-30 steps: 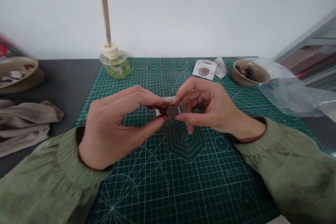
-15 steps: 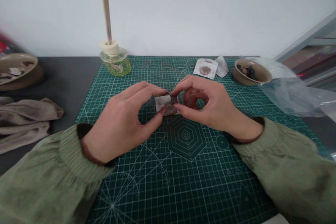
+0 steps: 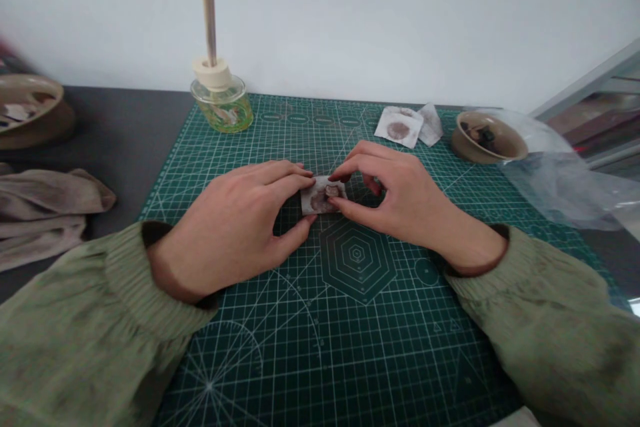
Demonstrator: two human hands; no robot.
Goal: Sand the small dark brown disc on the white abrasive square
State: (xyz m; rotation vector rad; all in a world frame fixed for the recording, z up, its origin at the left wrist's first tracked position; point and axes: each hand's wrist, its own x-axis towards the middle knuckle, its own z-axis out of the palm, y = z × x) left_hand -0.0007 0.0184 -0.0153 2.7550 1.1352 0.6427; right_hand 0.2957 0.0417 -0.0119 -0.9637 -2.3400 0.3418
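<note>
White paper (image 3: 316, 202) away from desk's (image 3: 131, 125) back edge | left hand (image 3: 246, 221) spread | right hand (image 3: 397, 195) — can't tell grip | tug could rip it

A small whitish paper (image 3: 309, 204), blotched with dull brown around its middle, lies on the green gridded mat (image 3: 280, 360). Over its right part, a little brownish piece (image 3: 331, 191) with a paler edge sits at the fingers of the right hand (image 3: 400, 193); its shape is blurred.

Head view, forward and down, near hands (image 3: 240, 223)
</note>
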